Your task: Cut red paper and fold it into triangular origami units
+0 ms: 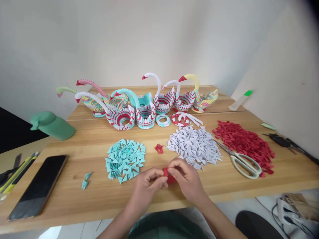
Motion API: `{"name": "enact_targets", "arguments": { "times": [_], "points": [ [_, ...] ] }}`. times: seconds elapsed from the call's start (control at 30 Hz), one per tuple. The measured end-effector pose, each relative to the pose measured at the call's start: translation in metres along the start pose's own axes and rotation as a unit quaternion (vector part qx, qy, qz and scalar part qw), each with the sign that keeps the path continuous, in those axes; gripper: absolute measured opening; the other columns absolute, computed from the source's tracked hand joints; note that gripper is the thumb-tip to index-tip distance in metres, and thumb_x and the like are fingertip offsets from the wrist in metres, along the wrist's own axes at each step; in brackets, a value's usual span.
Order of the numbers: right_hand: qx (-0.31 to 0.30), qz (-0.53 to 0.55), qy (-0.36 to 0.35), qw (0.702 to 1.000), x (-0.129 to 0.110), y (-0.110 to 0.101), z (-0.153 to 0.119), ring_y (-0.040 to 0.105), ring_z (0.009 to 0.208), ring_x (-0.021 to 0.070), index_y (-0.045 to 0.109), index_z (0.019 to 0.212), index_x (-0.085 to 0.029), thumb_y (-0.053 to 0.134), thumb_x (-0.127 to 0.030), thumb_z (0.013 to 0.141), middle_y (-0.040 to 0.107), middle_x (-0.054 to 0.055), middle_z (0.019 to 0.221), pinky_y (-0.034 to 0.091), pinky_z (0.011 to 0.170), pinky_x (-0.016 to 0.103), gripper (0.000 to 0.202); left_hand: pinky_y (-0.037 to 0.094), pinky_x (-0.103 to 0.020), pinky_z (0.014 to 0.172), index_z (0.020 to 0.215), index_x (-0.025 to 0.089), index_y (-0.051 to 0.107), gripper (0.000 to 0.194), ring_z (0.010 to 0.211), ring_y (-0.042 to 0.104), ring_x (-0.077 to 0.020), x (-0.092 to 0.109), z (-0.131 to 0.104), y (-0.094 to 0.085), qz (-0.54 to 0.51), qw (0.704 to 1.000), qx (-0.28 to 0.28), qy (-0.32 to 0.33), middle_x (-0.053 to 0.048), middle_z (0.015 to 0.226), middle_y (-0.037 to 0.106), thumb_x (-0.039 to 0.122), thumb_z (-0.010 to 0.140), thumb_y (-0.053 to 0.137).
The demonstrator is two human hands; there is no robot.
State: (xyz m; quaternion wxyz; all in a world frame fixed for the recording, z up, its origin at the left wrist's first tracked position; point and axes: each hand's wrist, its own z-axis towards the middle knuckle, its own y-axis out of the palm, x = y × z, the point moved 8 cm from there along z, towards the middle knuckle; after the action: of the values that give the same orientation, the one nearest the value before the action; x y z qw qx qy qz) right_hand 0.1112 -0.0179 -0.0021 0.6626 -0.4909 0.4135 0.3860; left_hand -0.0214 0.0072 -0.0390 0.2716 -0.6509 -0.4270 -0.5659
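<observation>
Both my hands meet near the table's front edge, around small red folded paper pieces (170,178). My left hand (150,182) pinches them from the left with thumb and fingertips. From the right, my right hand (185,179) grips them between thumb and forefinger. My fingers partly hide the pieces, so I cannot tell how they join. Just beyond lies a small cluster of red paper pieces (159,148). A pile of turquoise paper triangles (125,159) is to the left, a white paper triangle pile (194,146) to the right, and a red paper triangle pile (245,142) farther right.
Several folded-paper swans (122,116) stand along the back, with a turquoise-white ring (162,120) and a red-white ring (179,119) before them. Scissors (245,164) lie by the red pile. A phone (38,186) and a green bottle-like container (53,125) are at left; keys (280,140) at right.
</observation>
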Motion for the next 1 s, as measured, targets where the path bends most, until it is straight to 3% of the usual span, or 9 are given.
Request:
{"name": "enact_targets", "arguments": {
  "times": [0.23, 0.43, 0.53, 0.67, 0.83, 1.0],
  "points": [
    [-0.002, 0.023, -0.006, 1.000, 0.008, -0.015, -0.012, 0.056, 0.064, 0.0131, 0.059, 0.073, -0.021, 0.058, -0.022, 0.086, 0.060, -0.002, 0.069, 0.044, 0.061, 0.021, 0.012, 0.044, -0.022, 0.058, 0.070, 0.013, 0.063, 0.031, 0.056, 0.054, -0.0105, -0.009, -0.003, 0.024, -0.070, 0.997, -0.031, 0.001, -0.002, 0.063, 0.065, 0.042, 0.081, 0.064],
    [-0.013, 0.053, -0.007, 0.998, 0.017, -0.034, -0.017, 0.056, 0.064, 0.0130, 0.058, 0.074, -0.021, 0.058, -0.023, 0.086, 0.059, -0.002, 0.068, 0.044, 0.061, 0.022, 0.012, 0.045, -0.022, 0.060, 0.070, 0.013, 0.067, 0.033, 0.060, 0.056, -0.0118, -0.008, -0.001, 0.042, -0.027, 0.999, -0.011, 0.019, -0.004, 0.067, 0.067, 0.044, 0.080, 0.066],
    [-0.018, 0.065, 0.004, 0.998, 0.024, -0.042, -0.017, 0.056, 0.062, 0.0131, 0.058, 0.075, -0.021, 0.057, -0.025, 0.086, 0.060, -0.002, 0.068, 0.045, 0.059, 0.022, 0.012, 0.045, -0.023, 0.061, 0.073, 0.012, 0.070, 0.035, 0.060, 0.057, -0.0126, -0.007, 0.003, 0.052, -0.015, 0.999, -0.034, 0.020, -0.006, 0.068, 0.069, 0.046, 0.082, 0.063],
    [-0.020, 0.065, 0.003, 0.998, 0.028, -0.052, -0.015, 0.057, 0.062, 0.0136, 0.058, 0.075, -0.021, 0.057, -0.026, 0.086, 0.060, -0.001, 0.068, 0.045, 0.059, 0.023, 0.013, 0.045, -0.024, 0.061, 0.073, 0.012, 0.071, 0.042, 0.059, 0.059, -0.0130, -0.008, 0.007, 0.063, -0.030, 0.998, -0.064, -0.001, -0.007, 0.067, 0.069, 0.050, 0.086, 0.057],
    [-0.028, 0.048, 0.001, 0.998, 0.033, -0.057, -0.014, 0.057, 0.062, 0.0147, 0.058, 0.074, -0.021, 0.057, -0.026, 0.086, 0.061, -0.001, 0.066, 0.046, 0.059, 0.024, 0.013, 0.045, -0.023, 0.057, 0.071, 0.012, 0.066, 0.038, 0.054, 0.057, -0.0111, -0.009, 0.013, 0.074, -0.072, 0.994, -0.065, -0.045, -0.005, 0.065, 0.068, 0.049, 0.080, 0.065],
    [-0.036, 0.018, -0.035, 0.999, 0.031, -0.062, -0.014, 0.058, 0.063, 0.0143, 0.059, 0.075, -0.022, 0.057, -0.023, 0.087, 0.062, -0.001, 0.069, 0.045, 0.060, 0.024, 0.012, 0.045, -0.021, 0.054, 0.070, 0.012, 0.065, 0.037, 0.052, 0.054, -0.0100, -0.006, 0.018, 0.078, -0.040, 0.995, -0.080, -0.048, -0.004, 0.061, 0.065, 0.047, 0.080, 0.065]
  ]
}}
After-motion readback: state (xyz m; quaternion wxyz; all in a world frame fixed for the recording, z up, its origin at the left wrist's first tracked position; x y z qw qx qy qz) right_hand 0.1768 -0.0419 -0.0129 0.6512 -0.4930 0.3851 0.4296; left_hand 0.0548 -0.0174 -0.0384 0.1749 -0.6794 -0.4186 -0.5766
